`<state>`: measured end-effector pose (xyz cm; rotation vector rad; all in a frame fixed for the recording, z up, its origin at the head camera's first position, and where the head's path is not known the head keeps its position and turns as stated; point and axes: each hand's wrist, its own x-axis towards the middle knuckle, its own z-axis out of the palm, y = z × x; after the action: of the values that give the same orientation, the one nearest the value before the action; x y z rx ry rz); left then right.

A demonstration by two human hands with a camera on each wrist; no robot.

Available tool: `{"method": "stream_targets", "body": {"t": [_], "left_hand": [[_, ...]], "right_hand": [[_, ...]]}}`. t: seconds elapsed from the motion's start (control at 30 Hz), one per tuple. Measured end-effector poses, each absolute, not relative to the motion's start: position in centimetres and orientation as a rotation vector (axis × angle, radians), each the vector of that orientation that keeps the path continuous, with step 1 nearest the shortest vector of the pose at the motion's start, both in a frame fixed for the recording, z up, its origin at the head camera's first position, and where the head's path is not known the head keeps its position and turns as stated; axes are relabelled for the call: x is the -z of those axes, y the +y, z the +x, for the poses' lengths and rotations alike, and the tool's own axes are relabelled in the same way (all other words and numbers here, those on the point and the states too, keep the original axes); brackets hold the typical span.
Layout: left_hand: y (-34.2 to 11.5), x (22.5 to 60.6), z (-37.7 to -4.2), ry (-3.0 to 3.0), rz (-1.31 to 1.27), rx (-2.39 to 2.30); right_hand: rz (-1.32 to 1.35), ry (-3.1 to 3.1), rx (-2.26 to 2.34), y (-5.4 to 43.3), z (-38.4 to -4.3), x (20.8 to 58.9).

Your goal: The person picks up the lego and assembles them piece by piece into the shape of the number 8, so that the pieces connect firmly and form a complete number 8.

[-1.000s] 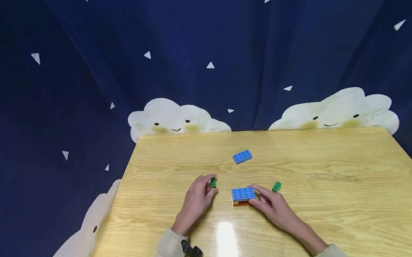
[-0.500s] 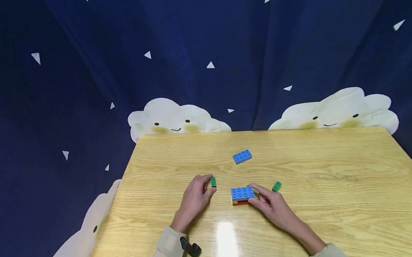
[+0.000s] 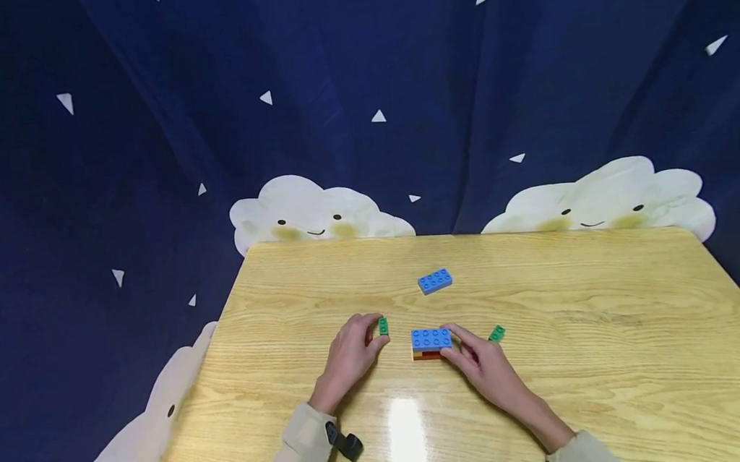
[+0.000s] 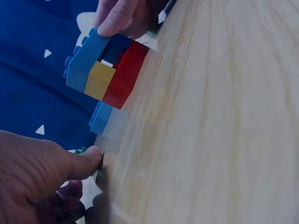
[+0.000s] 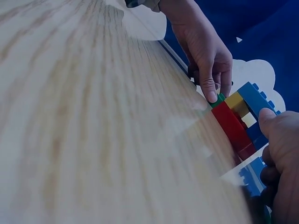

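Note:
My left hand (image 3: 353,352) pinches a small green brick (image 3: 383,326) between thumb and fingers, close over the table. In the right wrist view its thumb lies along this brick. My right hand (image 3: 488,367) grips the right end of a brick stack (image 3: 431,339) with thumb and fingers. A long blue brick (image 4: 86,58) tops the stack, a red brick (image 4: 126,74) forms its base, and a yellow brick (image 4: 99,79) sits between them at the left end. Right of the yellow brick, a gap shows between the layers.
A loose blue brick (image 3: 435,282) lies on the wooden table (image 3: 611,313) beyond the stack. Another small green brick (image 3: 497,333) lies just right of my right hand. A dark blue curtain (image 3: 332,82) with clouds hangs behind the table.
My right hand has shifted the brick stack slightly left and away from me. The fingers of my left hand have drawn back a little at the green brick, which has hardly moved.

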<state>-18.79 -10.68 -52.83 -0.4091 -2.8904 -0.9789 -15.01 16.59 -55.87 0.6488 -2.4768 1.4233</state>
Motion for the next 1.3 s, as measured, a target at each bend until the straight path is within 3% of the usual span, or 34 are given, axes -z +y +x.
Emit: {"method": "stream_targets", "body": {"t": [0.67,1.3], "left_hand": [[-10.1,52.4,-18.2,-2.907,-0.395,0.992],[-8.5,49.5,-16.9,-2.885,-0.468,1.007]], "right_hand": [[0.601,-2.51,-1.369,16.1,-15.3,55.6],[0.586,-2.525,-1.355,16.2,-15.2,55.4]]}}
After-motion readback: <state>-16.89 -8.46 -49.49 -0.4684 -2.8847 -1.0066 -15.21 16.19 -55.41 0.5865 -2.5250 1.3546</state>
